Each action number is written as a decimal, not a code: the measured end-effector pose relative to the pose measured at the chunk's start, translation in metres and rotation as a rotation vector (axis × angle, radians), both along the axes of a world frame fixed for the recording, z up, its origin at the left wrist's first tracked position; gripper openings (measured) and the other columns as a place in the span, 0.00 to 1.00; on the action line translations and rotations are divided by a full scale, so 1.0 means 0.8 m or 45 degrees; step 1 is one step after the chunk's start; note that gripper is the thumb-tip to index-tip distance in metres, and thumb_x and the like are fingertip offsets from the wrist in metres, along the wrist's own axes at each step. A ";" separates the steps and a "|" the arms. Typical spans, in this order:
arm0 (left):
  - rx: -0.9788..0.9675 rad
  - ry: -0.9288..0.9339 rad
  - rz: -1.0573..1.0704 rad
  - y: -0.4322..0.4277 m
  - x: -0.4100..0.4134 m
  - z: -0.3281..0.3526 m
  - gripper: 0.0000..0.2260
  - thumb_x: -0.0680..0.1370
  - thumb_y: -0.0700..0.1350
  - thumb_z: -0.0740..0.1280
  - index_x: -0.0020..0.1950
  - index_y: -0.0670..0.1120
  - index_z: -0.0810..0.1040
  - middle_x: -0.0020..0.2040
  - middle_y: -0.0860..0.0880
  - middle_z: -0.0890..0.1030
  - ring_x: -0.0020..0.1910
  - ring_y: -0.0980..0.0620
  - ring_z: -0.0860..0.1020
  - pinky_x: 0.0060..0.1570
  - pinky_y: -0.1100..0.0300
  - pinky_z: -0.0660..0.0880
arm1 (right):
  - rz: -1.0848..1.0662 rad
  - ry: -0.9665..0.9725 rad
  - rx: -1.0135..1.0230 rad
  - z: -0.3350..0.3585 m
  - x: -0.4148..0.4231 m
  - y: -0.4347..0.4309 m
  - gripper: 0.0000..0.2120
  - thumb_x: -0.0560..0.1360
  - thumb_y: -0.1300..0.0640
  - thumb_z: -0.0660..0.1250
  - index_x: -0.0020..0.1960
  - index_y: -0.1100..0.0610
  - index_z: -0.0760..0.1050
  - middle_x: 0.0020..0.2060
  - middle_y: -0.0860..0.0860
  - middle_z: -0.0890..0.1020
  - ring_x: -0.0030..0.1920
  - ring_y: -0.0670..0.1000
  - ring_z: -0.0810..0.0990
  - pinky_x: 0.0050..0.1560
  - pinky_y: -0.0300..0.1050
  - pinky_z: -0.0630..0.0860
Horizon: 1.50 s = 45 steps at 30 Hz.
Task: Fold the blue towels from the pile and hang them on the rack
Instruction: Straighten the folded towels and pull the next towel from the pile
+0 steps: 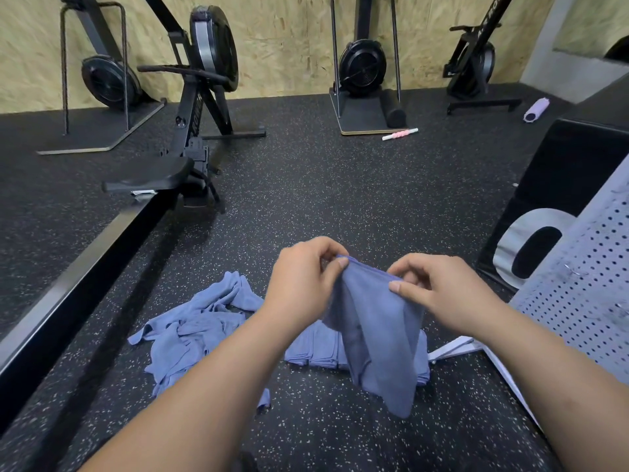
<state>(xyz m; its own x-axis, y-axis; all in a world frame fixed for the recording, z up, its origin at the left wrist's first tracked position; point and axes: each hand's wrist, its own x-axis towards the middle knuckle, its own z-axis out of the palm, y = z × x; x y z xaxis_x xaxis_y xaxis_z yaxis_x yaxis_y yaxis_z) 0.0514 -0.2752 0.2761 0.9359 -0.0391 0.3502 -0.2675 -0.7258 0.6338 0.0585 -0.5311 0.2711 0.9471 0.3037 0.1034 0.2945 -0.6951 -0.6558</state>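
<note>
A blue towel hangs in the air in front of me, doubled over along its top edge. My left hand pinches the left end of that edge and my right hand pinches the right end. On the floor to the left lies a loose pile of crumpled blue towels. Under the hanging towel sits a stack of folded blue towels, partly hidden by it. A white perforated metal rack stands at the right edge.
Black speckled rubber floor all round. A rowing machine's rail and seat run along the left. More black machines stand at the back wall. A black box is at the right, a pink roller stick and a lilac roller farther back.
</note>
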 end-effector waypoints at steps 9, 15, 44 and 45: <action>0.089 0.024 0.426 0.061 0.016 0.002 0.03 0.82 0.50 0.71 0.49 0.56 0.81 0.42 0.59 0.83 0.43 0.53 0.81 0.48 0.55 0.76 | -0.331 -0.274 -0.396 0.002 0.013 -0.072 0.08 0.71 0.33 0.73 0.40 0.34 0.78 0.39 0.41 0.78 0.46 0.45 0.75 0.41 0.45 0.68; 0.049 -0.074 0.429 0.055 0.012 0.005 0.02 0.83 0.50 0.68 0.51 0.56 0.79 0.41 0.56 0.84 0.42 0.49 0.82 0.46 0.52 0.78 | -0.336 -0.385 -0.605 -0.001 0.009 -0.066 0.18 0.71 0.29 0.69 0.32 0.41 0.75 0.41 0.38 0.74 0.49 0.48 0.70 0.43 0.49 0.73; 0.225 0.112 0.558 0.070 0.022 -0.014 0.02 0.84 0.46 0.66 0.52 0.52 0.76 0.51 0.49 0.82 0.47 0.42 0.77 0.44 0.51 0.72 | -0.246 -0.099 0.534 0.050 -0.005 -0.054 0.03 0.76 0.56 0.78 0.47 0.55 0.86 0.35 0.44 0.84 0.31 0.40 0.76 0.33 0.29 0.70; 0.201 0.101 0.557 0.071 0.024 -0.016 0.01 0.84 0.46 0.66 0.52 0.52 0.76 0.51 0.49 0.83 0.47 0.43 0.78 0.45 0.51 0.73 | -0.190 -0.014 0.704 0.054 -0.007 -0.054 0.05 0.75 0.57 0.77 0.47 0.59 0.85 0.32 0.44 0.82 0.29 0.40 0.74 0.31 0.28 0.67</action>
